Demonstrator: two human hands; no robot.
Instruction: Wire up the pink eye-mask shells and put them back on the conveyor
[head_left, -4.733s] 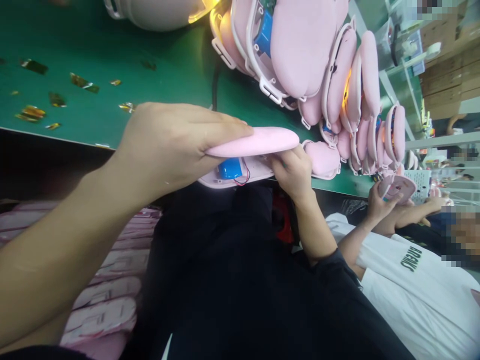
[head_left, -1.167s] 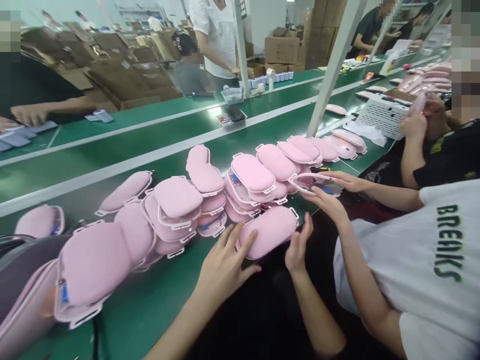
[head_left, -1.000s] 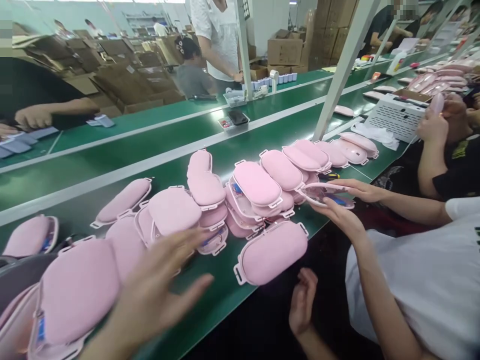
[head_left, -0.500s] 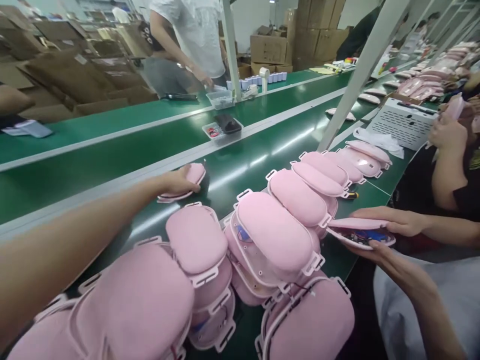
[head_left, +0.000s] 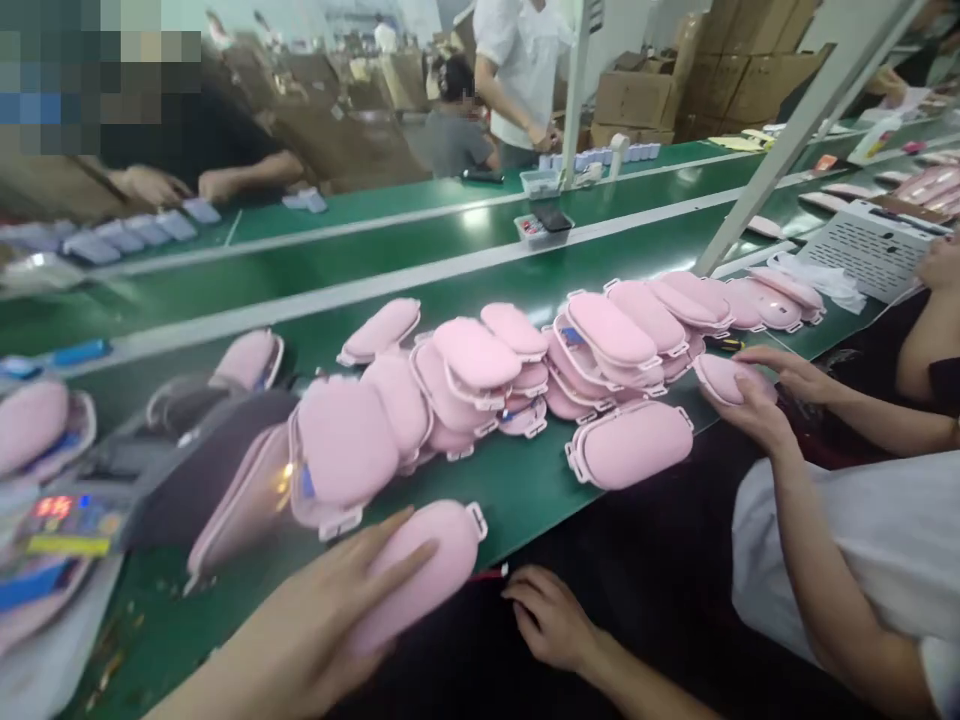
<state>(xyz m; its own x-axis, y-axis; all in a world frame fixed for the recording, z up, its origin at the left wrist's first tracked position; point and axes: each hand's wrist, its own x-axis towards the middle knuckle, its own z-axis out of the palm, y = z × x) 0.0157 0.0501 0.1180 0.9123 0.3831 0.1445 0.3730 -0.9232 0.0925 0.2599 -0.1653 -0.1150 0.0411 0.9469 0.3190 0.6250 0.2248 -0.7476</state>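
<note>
Close to the table's front edge, my left hand (head_left: 337,600) grips a pink oval case (head_left: 431,570), its fingers and thumb wrapped around the sides. A white strap loop shows at the case's far end. From under it a thin red wire (head_left: 487,575) with a small white plug sticks out. My right hand (head_left: 555,620) is beside this plug, its fingers loosely curled and apart; whether a fingertip touches the plug is unclear. Beyond my hands lie piled pink cases (head_left: 345,440), some with blue parts showing inside. One separate case (head_left: 637,445) rests nearer the front edge.
At right, a co-worker's hands (head_left: 750,400) hold another pink case. A dark grey stand (head_left: 202,470) and a device with a lit red display (head_left: 56,510) are at left. A slanted post (head_left: 810,130) rises beyond the cases. People work across the green conveyor (head_left: 315,290).
My left hand has come back from the conveyor to the front edge, holding a pink case. My right hand has come into view. The view has turned left.
</note>
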